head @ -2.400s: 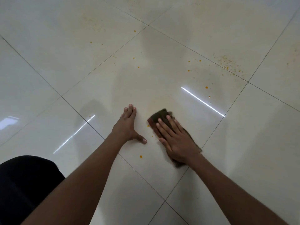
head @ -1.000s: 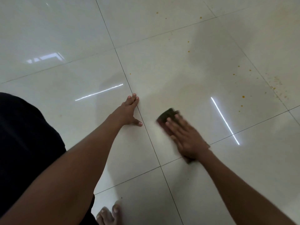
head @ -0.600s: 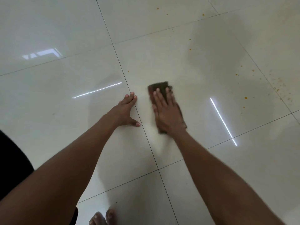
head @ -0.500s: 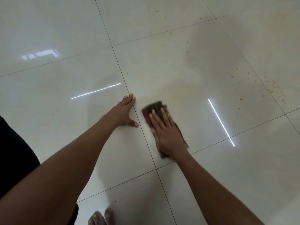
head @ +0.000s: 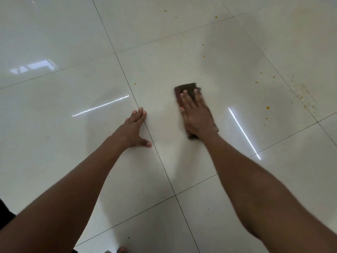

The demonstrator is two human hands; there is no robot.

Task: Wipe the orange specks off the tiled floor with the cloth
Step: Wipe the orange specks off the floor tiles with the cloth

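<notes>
A dark brown cloth [head: 187, 88] lies flat on the glossy cream tiled floor [head: 182, 61]. My right hand [head: 197, 115] presses down on it with straight fingers, covering most of it. My left hand [head: 134, 127] rests flat on the floor to the left, fingers straight, across a grout line. Orange specks [head: 267, 107] dot the tile to the right of the cloth. A dense scatter of specks [head: 304, 94] lies along the far right grout line. A single speck [head: 135, 83] sits left of the cloth, and several more [head: 203, 56] lie beyond it.
Bright light streaks reflect off the tiles at left [head: 100, 106] and right [head: 244, 133]. My toes [head: 120, 250] show at the bottom edge. Dark clothing [head: 4, 210] is at the lower left edge.
My right hand has slid the cloth away from me and to the right, off the grout line beside my left hand. My left hand has stayed planted.
</notes>
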